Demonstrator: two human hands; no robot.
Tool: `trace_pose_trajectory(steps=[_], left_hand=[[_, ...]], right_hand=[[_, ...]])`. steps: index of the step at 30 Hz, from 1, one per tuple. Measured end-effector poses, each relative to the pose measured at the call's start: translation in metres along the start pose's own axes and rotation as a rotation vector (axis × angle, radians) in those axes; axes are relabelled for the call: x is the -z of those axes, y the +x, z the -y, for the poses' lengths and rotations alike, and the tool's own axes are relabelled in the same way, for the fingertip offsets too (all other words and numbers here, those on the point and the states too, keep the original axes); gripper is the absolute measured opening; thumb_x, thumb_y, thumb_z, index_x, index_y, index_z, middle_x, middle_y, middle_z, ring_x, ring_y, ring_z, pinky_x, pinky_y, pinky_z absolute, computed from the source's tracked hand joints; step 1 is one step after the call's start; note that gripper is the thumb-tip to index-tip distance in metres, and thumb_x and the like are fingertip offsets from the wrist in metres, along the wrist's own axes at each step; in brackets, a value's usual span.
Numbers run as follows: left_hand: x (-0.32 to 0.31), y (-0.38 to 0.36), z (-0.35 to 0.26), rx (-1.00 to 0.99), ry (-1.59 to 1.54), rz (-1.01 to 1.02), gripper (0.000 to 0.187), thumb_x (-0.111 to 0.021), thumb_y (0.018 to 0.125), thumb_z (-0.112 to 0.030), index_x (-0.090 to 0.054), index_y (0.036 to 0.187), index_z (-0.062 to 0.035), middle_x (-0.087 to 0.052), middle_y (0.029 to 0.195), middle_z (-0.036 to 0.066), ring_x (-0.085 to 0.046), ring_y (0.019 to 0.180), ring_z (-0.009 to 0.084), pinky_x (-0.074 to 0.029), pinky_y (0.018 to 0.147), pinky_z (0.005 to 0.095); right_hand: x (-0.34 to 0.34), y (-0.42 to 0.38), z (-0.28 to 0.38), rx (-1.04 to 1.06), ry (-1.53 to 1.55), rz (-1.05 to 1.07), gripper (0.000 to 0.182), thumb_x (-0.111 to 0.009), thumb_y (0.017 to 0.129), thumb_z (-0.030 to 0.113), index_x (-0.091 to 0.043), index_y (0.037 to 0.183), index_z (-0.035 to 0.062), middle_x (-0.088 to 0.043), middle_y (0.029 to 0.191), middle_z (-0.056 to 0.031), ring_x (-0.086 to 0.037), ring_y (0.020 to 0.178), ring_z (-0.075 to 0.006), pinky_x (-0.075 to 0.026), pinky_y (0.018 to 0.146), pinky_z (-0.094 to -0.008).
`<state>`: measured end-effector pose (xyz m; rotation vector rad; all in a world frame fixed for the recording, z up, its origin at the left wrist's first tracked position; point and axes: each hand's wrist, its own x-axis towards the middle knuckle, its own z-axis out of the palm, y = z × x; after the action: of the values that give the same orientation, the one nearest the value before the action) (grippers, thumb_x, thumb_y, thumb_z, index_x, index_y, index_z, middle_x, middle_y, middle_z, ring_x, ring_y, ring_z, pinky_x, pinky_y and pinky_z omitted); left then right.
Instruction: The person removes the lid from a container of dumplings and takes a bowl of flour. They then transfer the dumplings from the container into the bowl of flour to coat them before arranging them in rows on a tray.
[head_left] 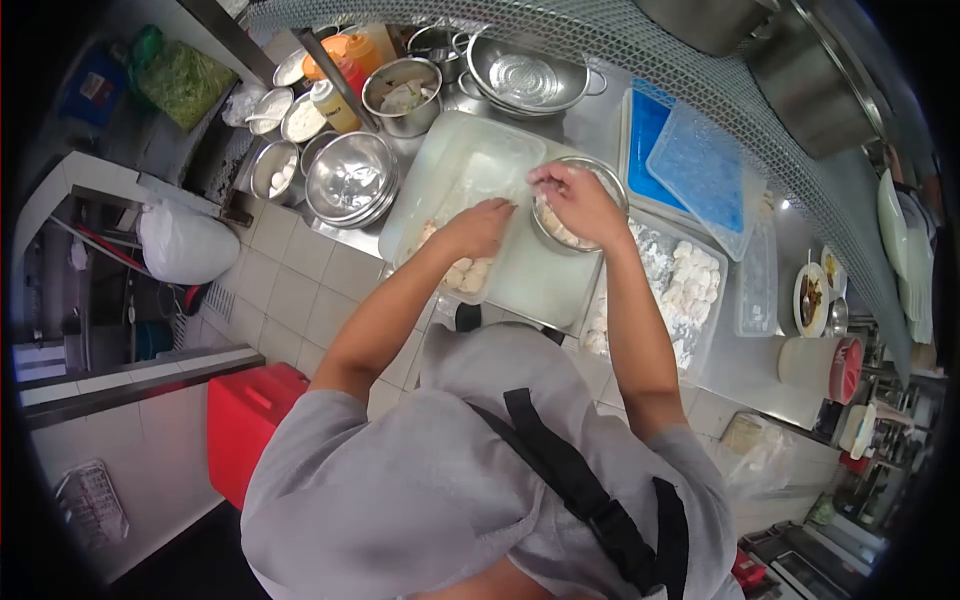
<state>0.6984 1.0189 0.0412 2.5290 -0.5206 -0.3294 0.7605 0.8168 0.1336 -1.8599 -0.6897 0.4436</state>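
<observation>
My left hand is over a clear plastic tub, its fingers pressed together and pointing right. Whatever they may pinch is too small to make out. Rounded pale pieces lie at the tub's near end. My right hand hovers over the left part of a metal bowl, fingers loosely bent and a little apart, with nothing visible in them. Pale chunks of food show inside the bowl, partly hidden by the hand. Tub and bowl both rest on a whitish cutting board.
At right, a tray holds floury white pieces. Behind it are blue and clear plastic lids. Stacked metal bowls, squeeze bottles and a colander stand left and behind. A mesh-edged shelf overhangs the back.
</observation>
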Motion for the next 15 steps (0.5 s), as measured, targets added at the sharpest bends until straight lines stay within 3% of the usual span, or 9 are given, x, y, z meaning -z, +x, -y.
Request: trace_pose_trajectory(steps=[1, 4, 6, 7, 9, 15], left_hand=[[0.000, 0.001, 0.000, 0.009, 0.038, -0.004, 0.070, -0.071, 0.065, -0.011, -0.048, 0.130, 0.0002, -0.046, 0.132, 0.021, -0.047, 0.121, 0.0356, -0.040, 0.102, 0.0394], [0.019, 0.002, -0.007, 0.063, 0.053, 0.059, 0.069, -0.074, 0.064, -0.013, -0.050, 0.127, 0.0004, -0.049, 0.123, 0.019, -0.050, 0.116, 0.0351, -0.042, 0.099, 0.0400], [0.018, 0.007, 0.000, 0.043, 0.071, 0.059, 0.067, -0.074, 0.064, -0.014, -0.052, 0.126, -0.0005, -0.050, 0.120, 0.018, -0.051, 0.113, 0.0348, -0.043, 0.097, 0.0402], [0.020, 0.010, 0.003, 0.028, 0.092, 0.048, 0.066, -0.075, 0.064, -0.015, -0.053, 0.124, -0.0013, -0.050, 0.116, 0.017, -0.052, 0.111, 0.0345, -0.044, 0.095, 0.0404], [0.023, 0.011, 0.006, 0.002, 0.095, 0.085, 0.065, -0.076, 0.064, -0.016, -0.053, 0.123, -0.0025, -0.050, 0.117, 0.017, -0.052, 0.111, 0.0349, -0.044, 0.095, 0.0405], [0.015, 0.010, 0.031, -0.121, -0.015, 0.108, 0.060, -0.075, 0.064, -0.015, -0.054, 0.120, -0.0062, -0.053, 0.116, 0.019, -0.054, 0.109, 0.0353, -0.047, 0.091, 0.0424]], right_hand=[[-0.005, 0.012, -0.002, 0.022, -0.002, -0.009, 0.020, -0.054, 0.088, 0.000, -0.060, 0.106, -0.0055, -0.065, 0.097, -0.0079, -0.062, 0.088, -0.0139, -0.050, 0.082, -0.0275], [-0.024, 0.061, -0.017, -0.041, -0.027, 0.055, 0.024, -0.053, 0.085, 0.000, -0.061, 0.108, -0.0049, -0.066, 0.098, -0.0100, -0.063, 0.089, -0.0144, -0.050, 0.080, -0.0273], [-0.039, 0.090, -0.024, -0.004, -0.223, 0.000, 0.031, -0.051, 0.081, 0.011, -0.065, 0.105, -0.0012, -0.069, 0.096, -0.0177, -0.067, 0.087, -0.0260, -0.051, 0.082, -0.0339], [-0.045, 0.099, -0.025, -0.007, -0.223, -0.015, 0.031, -0.051, 0.081, 0.011, -0.065, 0.105, -0.0012, -0.069, 0.096, -0.0177, -0.067, 0.087, -0.0260, -0.051, 0.082, -0.0339], [-0.055, 0.112, -0.024, -0.282, -0.174, 0.101, 0.035, -0.052, 0.079, 0.003, -0.062, 0.112, -0.0006, -0.066, 0.089, -0.0132, -0.064, 0.077, -0.0194, -0.051, 0.068, -0.0297], [-0.064, 0.123, -0.029, -0.549, -0.153, 0.141, 0.042, -0.045, 0.079, 0.004, -0.063, 0.118, 0.0048, -0.063, 0.080, -0.0109, -0.058, 0.059, -0.0185, -0.048, 0.053, -0.0331]])
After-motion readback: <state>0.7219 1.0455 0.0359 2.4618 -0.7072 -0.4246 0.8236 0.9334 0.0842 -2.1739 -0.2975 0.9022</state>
